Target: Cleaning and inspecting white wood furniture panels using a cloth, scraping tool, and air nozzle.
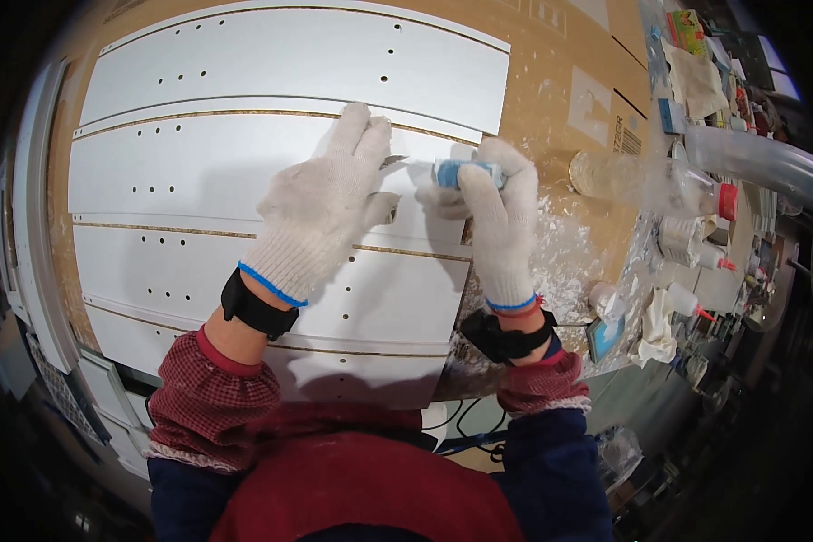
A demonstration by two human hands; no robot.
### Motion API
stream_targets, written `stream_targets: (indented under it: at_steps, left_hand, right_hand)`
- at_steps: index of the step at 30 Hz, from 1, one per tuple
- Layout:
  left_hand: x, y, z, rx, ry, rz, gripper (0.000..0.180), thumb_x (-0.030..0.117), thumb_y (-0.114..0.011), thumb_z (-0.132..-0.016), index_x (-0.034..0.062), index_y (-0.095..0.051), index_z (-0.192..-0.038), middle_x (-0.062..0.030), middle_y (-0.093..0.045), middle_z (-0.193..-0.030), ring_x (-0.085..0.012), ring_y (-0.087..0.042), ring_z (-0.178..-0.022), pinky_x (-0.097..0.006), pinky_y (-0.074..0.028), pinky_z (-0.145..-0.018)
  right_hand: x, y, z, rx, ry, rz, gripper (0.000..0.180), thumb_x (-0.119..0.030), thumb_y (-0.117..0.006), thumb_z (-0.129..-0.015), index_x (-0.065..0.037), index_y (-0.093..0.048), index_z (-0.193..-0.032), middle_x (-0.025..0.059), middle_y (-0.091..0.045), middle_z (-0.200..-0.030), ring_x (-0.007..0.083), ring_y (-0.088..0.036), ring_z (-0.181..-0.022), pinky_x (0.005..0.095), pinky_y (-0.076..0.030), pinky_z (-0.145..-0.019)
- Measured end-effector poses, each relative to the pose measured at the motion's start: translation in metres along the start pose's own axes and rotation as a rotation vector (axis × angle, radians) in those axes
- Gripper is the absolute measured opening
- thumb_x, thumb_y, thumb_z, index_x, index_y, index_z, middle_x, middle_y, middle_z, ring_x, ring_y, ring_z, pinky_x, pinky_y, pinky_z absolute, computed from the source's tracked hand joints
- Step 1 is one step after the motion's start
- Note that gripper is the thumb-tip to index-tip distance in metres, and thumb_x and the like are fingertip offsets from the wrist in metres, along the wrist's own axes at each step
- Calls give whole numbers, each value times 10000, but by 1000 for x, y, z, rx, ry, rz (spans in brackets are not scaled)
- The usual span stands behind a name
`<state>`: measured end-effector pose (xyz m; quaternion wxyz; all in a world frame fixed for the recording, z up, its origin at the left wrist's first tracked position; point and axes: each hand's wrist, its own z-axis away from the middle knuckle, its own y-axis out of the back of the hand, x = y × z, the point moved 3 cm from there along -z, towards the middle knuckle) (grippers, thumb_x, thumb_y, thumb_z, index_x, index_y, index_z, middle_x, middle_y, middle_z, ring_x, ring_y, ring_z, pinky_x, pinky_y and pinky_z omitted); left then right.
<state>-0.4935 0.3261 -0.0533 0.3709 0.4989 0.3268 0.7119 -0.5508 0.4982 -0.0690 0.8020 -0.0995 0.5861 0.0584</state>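
White panels with small drilled holes and brown edge strips lie side by side in front of me. My left hand, in a white knit glove with a blue cuff, rests on the middle panels. Its fingers are stretched forward and the thumb stands apart, holding nothing. Just right of it, over the panels' right end, my right hand wears a matching glove. Thumb and fingers pinch a small blue block; its exact kind is unclear, and the fingers cover part of it.
Brown cardboard spattered white covers the table. To the right lie a clear bottle with a red cap, a clear plastic tube, red-tipped glue bottles, a blue square pad and rags. Long white boards stand at left.
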Motion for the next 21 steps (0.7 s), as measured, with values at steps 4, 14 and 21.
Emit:
stream_targets:
  at_steps: [4,14,21]
  left_hand:
    - [-4,2,4,-7,-37,26,614,266,-680,-808,124,-400,-1335,-65,-386,-1408,-301,-638,-979,-413,-570,-773]
    - [-34,20,10,174,-286,87,494,236,-693,-796,47,-509,-1214,-103,-528,-1206,-247,-612,-1039,-378,-550,-788]
    - [-180,98,33,445,369,-236,706,357,-733,-812,72,-472,-1402,-196,-460,-1440,-208,-439,-1353,-295,-315,-1130]
  right_hand:
    - [-13,10,-3,220,176,20,249,-126,-579,-933,-3,-455,-1111,122,-624,-897,142,-612,-664,299,-542,-595]
    - [-32,32,-22,245,168,613,460,-240,-687,-867,48,-538,-1193,123,-635,-908,154,-591,-770,295,-501,-691]
    - [-32,20,-28,218,131,728,498,-322,-717,-825,-13,-594,-1195,119,-653,-960,203,-612,-856,336,-496,-815]
